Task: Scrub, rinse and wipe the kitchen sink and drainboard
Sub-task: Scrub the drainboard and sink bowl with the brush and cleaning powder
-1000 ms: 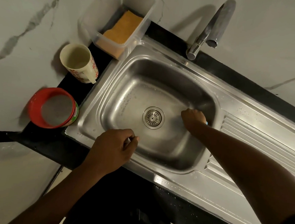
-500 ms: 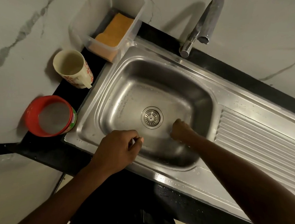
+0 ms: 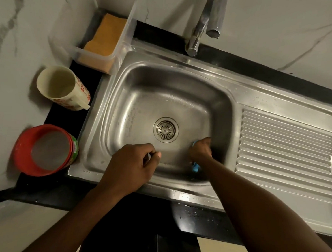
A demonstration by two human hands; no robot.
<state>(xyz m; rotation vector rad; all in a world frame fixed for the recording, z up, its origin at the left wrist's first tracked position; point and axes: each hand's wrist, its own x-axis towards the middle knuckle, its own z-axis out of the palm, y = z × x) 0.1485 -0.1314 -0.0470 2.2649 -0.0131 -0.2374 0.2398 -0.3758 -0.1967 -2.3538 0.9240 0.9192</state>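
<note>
The stainless steel sink [image 3: 144, 83] has a round drain [image 3: 165, 130] in the middle of its basin and a ribbed drainboard [image 3: 286, 150] on its right. My right hand [image 3: 200, 149] is down in the basin's front right corner, closed on a blue scrubber [image 3: 195, 166] pressed against the steel; only its blue edges show. My left hand [image 3: 133, 166] rests on the sink's front rim with fingers curled and nothing visible in it. Water drops dot the basin walls and rim.
A chrome tap [image 3: 205, 22] stands at the back. A clear plastic box [image 3: 100, 52] holding an orange sponge [image 3: 105, 35] sits at the back left. A cream flowered mug [image 3: 62, 87] and a red tub [image 3: 46, 151] stand on the black counter at left.
My right hand has swept with the scrubber from the basin's right side toward the front, near the front wall. My left hand has stayed on the front rim.
</note>
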